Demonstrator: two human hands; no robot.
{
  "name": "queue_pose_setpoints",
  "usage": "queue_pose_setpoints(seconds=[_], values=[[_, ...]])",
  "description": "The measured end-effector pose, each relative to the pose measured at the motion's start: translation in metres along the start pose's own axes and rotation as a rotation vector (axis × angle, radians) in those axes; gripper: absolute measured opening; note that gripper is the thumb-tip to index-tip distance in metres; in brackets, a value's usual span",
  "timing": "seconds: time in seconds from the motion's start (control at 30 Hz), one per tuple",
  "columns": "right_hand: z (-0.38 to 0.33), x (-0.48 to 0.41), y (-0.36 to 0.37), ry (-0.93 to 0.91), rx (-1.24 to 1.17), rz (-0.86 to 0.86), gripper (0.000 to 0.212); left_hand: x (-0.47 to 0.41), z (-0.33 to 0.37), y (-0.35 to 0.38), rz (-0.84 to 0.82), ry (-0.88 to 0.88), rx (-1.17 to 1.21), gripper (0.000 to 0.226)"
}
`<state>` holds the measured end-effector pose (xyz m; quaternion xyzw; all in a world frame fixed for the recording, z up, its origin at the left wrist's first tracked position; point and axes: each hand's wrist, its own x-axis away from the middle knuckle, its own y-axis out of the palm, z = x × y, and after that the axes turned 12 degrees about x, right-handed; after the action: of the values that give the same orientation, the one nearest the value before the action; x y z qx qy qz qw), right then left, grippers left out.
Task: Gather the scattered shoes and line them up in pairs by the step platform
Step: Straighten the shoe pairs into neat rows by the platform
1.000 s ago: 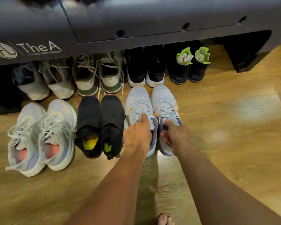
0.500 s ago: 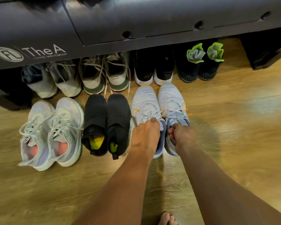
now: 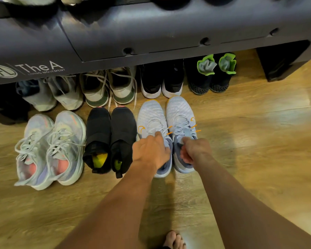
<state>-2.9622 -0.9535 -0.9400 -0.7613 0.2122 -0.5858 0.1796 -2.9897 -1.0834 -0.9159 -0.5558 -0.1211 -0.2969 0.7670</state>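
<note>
A pair of pale blue-white sneakers with orange accents stands toes-forward on the wood floor. My left hand (image 3: 150,151) grips the collar of the left sneaker (image 3: 150,115). My right hand (image 3: 196,150) grips the collar of the right sneaker (image 3: 180,110). The two shoes stand side by side, almost touching. To their left sit a black slip-on pair (image 3: 111,128) and a pale grey-mint laced pair (image 3: 52,141), forming a front row before the dark step platform (image 3: 133,29).
Under the platform's edge stands a back row: a grey pair (image 3: 59,94), a beige-green pair (image 3: 109,90), a black-white pair (image 3: 162,83) and a black pair with green collars (image 3: 214,78). Bare wood floor (image 3: 258,141) lies to the right. My toes (image 3: 174,239) show at the bottom.
Both hands keep their hold on the blue-white sneakers, which have hardly shifted on the floor. The view has tilted up a little, showing more of the platform's top.
</note>
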Motion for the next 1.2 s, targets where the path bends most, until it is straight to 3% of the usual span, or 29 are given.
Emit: queue_pose_setpoints(seconds=[0.27, 0.43, 0.6, 0.8, 0.93, 1.2], values=[[-0.051, 0.049, -0.048, -0.317, -0.009, 0.026, 0.013, -0.014, 0.061, -0.065, 0.032, -0.088, 0.295, 0.05], [-0.085, 0.043, -0.063, -0.357, -0.031, 0.083, 0.009, -0.036, 0.08, -0.076, 0.036, -0.055, 0.38, 0.041], [-0.115, 0.001, -0.078, -0.405, -0.047, 0.206, 0.012, -0.082, 0.103, -0.07, 0.058, 0.039, 0.375, 0.036], [-0.134, -0.085, -0.095, -0.587, 0.13, 0.414, 0.021, -0.158, 0.134, -0.032, 0.195, 0.16, 0.356, 0.034], [-0.138, -0.135, -0.107, -0.738, 0.313, 0.591, 0.027, -0.205, 0.151, -0.008, 0.288, 0.253, 0.201, 0.035], [-0.149, -0.192, -0.108, -0.695, 0.397, 0.667, 0.028, -0.243, 0.164, 0.018, 0.375, 0.274, 0.136, 0.032]])
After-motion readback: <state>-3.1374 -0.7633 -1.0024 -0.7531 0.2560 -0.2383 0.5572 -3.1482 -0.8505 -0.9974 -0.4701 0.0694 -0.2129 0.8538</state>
